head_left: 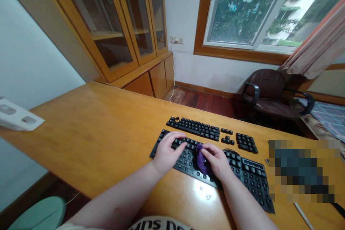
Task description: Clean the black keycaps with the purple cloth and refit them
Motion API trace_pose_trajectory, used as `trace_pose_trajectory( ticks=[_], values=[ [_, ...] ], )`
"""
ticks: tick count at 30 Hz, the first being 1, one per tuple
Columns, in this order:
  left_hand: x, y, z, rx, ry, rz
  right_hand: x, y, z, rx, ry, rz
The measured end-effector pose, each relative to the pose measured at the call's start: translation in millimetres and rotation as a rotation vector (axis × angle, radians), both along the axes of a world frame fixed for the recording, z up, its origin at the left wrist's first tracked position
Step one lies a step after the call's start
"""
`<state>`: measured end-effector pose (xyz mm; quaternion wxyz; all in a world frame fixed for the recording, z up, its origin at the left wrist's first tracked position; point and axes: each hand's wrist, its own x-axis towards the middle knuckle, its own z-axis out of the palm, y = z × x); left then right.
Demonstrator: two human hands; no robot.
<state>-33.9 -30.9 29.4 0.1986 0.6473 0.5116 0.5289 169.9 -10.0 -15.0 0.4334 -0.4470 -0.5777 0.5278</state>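
Partly out of view: kbd (188,159) behind R hand (219,163) w/ purple cloth (201,160)

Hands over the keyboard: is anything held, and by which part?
The right hand pinches the purple cloth near its far end; whether the left hand grips the keyboard cannot be told.
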Motion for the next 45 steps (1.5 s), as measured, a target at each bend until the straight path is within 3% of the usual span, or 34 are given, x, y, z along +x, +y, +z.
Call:
trace_pose_trajectory(
  ticks=[3, 6, 15, 23, 33, 39, 45],
  values=[
    [-22, 5, 18.8, 0.016, 0.066, 0.090, 0, 0, -1.2, 0.007, -0.007, -0.010],
    [-43, 10, 24.4, 0.013, 0.224, 0.131, -1, 0, -0.8, 0.005, -0.024, -0.026],
    [-74, 25, -9.6, -0.113, 0.524, -0.037, -1, -1, 5.3, 0.037, -0.050, -0.027],
    [-81, 25, -7.2, -0.207, 0.606, -0.123, -1, 0, 2.8, 0.036, -0.052, -0.012],
    [-79, 23, -8.3, -0.194, 0.600, -0.176, 0, -1, 4.9, 0.012, -0.065, -0.016],
    [-79, 24, -7.2, -0.181, 0.558, -0.163, -1, -1, 7.8, 0.025, -0.047, -0.017],
    [-83, 27, -13.7, -0.264, 0.567, -0.172, -1, -2, 7.0, 0.025, -0.053, -0.034]
  ],
)
